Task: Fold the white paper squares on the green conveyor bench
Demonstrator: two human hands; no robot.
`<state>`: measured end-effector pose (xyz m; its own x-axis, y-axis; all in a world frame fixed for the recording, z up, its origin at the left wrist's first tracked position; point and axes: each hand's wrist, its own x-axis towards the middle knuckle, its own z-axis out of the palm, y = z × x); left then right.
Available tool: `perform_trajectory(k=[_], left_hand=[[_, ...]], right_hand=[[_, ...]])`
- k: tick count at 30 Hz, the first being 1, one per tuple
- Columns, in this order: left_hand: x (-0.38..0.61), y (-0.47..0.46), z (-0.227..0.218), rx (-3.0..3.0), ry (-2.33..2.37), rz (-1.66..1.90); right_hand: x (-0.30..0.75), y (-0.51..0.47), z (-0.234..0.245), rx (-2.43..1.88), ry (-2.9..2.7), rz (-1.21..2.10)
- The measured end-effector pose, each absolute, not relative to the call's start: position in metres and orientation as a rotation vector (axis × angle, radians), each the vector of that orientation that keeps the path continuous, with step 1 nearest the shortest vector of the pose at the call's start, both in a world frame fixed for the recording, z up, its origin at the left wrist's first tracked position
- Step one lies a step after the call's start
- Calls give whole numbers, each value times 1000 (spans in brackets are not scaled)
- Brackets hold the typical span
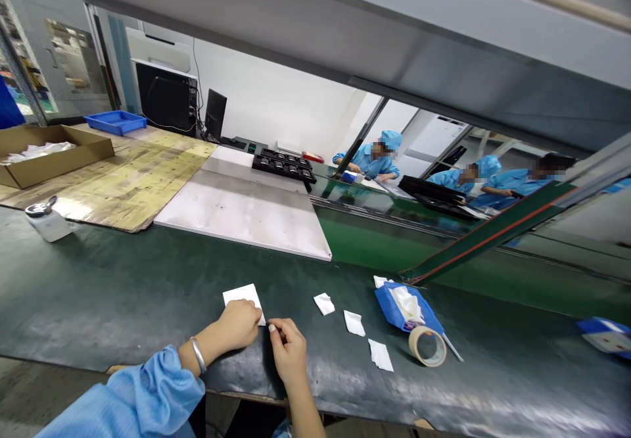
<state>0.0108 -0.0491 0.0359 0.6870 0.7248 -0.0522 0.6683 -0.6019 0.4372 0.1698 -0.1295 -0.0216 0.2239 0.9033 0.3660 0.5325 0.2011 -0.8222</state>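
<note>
The left hand [240,323] rests curled on a small white paper sheet [240,294], pinning it flat to the dark green bench mat [123,293]; just right, the right hand [288,349] pinches its near corner; three folded white scraps [353,323] lie farther right, near a blue tissue pack [401,306] and tan tape roll [427,346].

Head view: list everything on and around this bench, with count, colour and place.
white sheet: 1, white, under the hands on the green mat
folded wipes: 3, white, right of the hands
tissue pack: 1, blue, open, further right
tape roll: 1, tan, beside the pack
bottle: 1, clear, far left
cardboard box: 1, brown, back left
bin: 1, blue, back left
black tray: 1, behind the grey board
co-workers: 3, blue gowns, background
left hand: on the sheet, fist closed
right hand: pinching the sheet's corner
</note>
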Motion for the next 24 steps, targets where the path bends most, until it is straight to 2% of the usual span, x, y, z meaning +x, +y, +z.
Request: perform_trajectory(k=[6,10,18,24], left_hand=[[1,-26,26,2171,1120,242],[1,-23,19,2080,1121,311],[-3,-22,19,2046,1064,423],[-22,-2,25,2133,1318,597]], right_hand=[[169,-131,-19,-1421,-1486,454],[163,-133,-13,-1455,-1720,397],[156,-133,-8,-1623,-1988,203],[158,-133,-10,-1600,-2030,165]])
